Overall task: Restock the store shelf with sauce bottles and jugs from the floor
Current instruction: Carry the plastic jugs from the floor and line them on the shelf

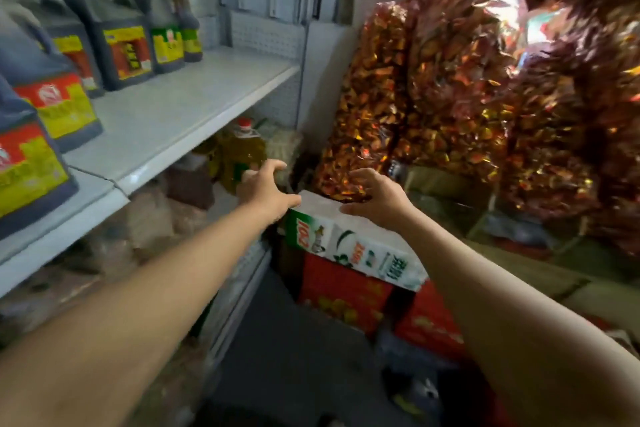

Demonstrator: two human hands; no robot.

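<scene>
Left hand (265, 189): fingers spread, empty, just left of the white box (349, 239).
Right hand (375, 199): spread, empty, over it.
Jugs (117, 45): shelf (180, 111), upper left.

Bright daylight glares off the foil bags (450, 97) at upper right; floor (294, 357) below lies dim; motion blur throughout, wide-angle bending the shelf (173, 108) edges
</scene>
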